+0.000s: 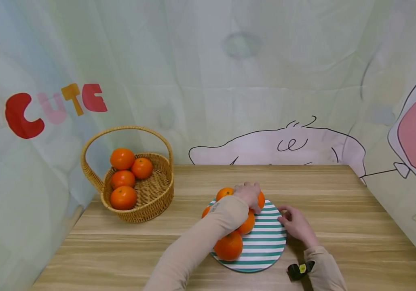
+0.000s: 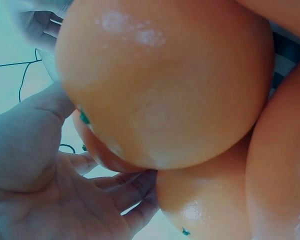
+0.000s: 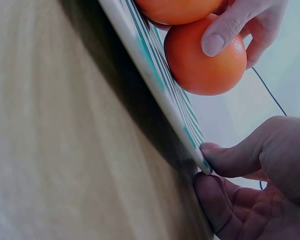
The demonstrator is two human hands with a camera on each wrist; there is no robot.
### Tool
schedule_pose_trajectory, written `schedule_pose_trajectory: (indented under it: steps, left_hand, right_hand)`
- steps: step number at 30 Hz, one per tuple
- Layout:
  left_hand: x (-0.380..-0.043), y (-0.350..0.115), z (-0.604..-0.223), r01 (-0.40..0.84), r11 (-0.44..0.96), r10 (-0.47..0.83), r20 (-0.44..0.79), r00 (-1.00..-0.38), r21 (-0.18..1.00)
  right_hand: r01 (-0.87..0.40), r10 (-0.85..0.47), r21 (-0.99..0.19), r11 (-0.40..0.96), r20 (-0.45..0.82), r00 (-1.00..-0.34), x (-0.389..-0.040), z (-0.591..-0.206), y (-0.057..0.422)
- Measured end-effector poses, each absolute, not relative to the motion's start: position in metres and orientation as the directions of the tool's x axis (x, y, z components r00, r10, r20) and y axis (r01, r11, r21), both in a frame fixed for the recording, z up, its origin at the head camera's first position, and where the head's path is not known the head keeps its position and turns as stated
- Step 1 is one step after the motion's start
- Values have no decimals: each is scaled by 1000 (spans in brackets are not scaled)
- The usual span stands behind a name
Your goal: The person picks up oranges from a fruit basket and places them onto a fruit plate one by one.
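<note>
In the head view my left hand (image 1: 248,195) reaches over a flat round board (image 1: 269,230) with teal and white stripes and grips an orange (image 1: 261,200) at its back right. The right wrist view has that hand's thumb lying across the orange (image 3: 205,65), close over the stripes. More oranges (image 1: 229,245) crowd the board's left half, partly hidden by my left sleeve. At the board's right rim, my right hand (image 1: 296,224) pinches the edge, thumb on top and a finger (image 3: 215,202) underneath. The left wrist view is filled by oranges (image 2: 165,85) beside my palm.
A wicker basket (image 1: 157,204) with a tall handle stands at the back left of the wooden table (image 1: 113,258), several oranges (image 1: 123,198) along its left side. A printed curtain (image 1: 208,101) hangs behind the table. My right wrist wears a black device (image 1: 295,271).
</note>
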State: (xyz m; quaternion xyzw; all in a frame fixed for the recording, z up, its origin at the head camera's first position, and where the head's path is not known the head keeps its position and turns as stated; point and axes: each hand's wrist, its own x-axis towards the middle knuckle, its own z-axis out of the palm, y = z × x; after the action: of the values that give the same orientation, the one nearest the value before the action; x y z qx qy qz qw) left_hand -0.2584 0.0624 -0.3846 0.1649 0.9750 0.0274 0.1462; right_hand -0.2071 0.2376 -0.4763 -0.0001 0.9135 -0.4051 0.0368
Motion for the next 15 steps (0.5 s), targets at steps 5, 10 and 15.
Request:
schedule_pose_trajectory:
  steps: [5,10,15]
  left_hand:
    - [-258,62,-384,311,944,329,-275,-903,107]
    - [-260,60,-384,320,941,339,-276,-900,111]
    - [-261,55,-382,328,932,361,-285,-888,156]
  right_hand:
    - [36,-27,-743,669,-72,-997,-208,-476,238]
    - [42,-26,-743,668,-80,-996,-207,-475,237]
    - [39,-29,-745,666,-78,-996,-207,-476,237]
